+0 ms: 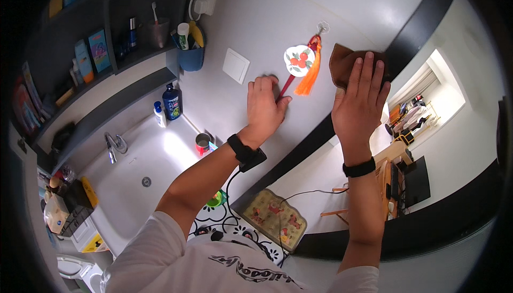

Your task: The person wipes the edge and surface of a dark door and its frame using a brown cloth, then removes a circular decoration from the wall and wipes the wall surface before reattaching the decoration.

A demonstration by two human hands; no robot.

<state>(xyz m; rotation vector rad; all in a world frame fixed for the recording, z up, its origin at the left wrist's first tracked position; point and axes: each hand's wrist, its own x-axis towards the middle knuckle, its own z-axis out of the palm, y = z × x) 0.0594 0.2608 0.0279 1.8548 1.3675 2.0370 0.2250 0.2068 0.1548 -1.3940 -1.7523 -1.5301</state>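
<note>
My left hand (pixel 265 102) is against the light grey wall, fingers curled, with the thin red handle of a round hand fan (pixel 299 61) between thumb and forefinger. The fan is white with painted orange fruit and green leaves. It hangs from a clear wall hook (pixel 322 28), an orange tassel (pixel 309 78) beside it. To the right, my right hand (pixel 358 96) lies flat on a brown cloth (pixel 341 62), pressing it to the wall at the dark door frame. Part of the cloth is hidden under my fingers.
Left and below is a white washbasin (pixel 132 208) with a chrome faucet (pixel 115 145), pump bottles (pixel 172 102) and a red cup (pixel 203 142). Shelves (pixel 144 66) hold toiletries. A light switch (pixel 235 65) is left of the fan. A patterned mat (pixel 274 217) lies at the doorway; a cable trails nearby.
</note>
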